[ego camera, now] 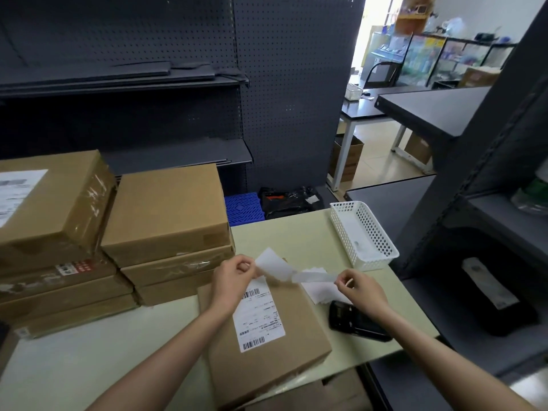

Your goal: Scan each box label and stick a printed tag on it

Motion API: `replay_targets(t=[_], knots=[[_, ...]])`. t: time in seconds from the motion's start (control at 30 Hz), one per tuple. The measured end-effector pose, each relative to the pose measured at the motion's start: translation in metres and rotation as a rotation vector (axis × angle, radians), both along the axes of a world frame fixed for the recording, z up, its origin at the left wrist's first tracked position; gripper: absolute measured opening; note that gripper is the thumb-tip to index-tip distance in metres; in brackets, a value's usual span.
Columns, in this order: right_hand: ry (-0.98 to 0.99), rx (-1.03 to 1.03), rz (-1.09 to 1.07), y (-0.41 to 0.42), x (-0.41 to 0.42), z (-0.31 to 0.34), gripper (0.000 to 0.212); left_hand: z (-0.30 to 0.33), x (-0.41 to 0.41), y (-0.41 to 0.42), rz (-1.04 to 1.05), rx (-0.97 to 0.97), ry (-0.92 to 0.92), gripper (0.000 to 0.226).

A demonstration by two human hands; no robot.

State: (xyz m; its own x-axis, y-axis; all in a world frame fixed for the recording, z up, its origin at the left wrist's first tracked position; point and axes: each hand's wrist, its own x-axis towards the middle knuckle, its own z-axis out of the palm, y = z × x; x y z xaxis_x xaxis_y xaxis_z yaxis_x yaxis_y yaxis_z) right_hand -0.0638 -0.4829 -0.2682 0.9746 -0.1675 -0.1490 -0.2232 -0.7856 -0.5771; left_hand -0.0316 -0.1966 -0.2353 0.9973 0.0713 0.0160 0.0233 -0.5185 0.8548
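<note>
The person is peeling a printed tag off its backing strip, holding both above the far end of the box that is lying at the near edge of the counter. The left hand is pinching the white tag between thumb and curled fingers, and the right hand is pinching the other end of the strip the same way, so the paper is stretching between them. The box's shipping label is facing up, with barcodes at both ends. A dark handheld scanner is lying on the counter just right of the box, under the right wrist, beside some loose white paper.

To do this step well, I judge the hands should be pulling apart slowly and at a low angle, so the tag is coming away flat without curling onto itself. The sticky side should be kept off the fingers. The tag would best be going on bare cardboard beside the label, not over either barcode, and being pressed down from one edge across to avoid bubbles. A white basket is sitting at the far right corner, and stacked boxes are waiting along the left side
</note>
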Motion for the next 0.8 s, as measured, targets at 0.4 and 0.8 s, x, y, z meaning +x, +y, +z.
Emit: replay_targets(t=[0.4, 0.8], knots=[[-0.053, 0.014, -0.146, -0.053, 0.007, 0.001, 0.013, -0.003, 0.016, -0.046, -0.117, -0.132, 0.043, 0.014], [-0.173, 0.032, -0.184, -0.118, 0.07, 0.017, 0.012, -0.013, 0.038, -0.088, -0.094, -0.092, 0.12, 0.004]])
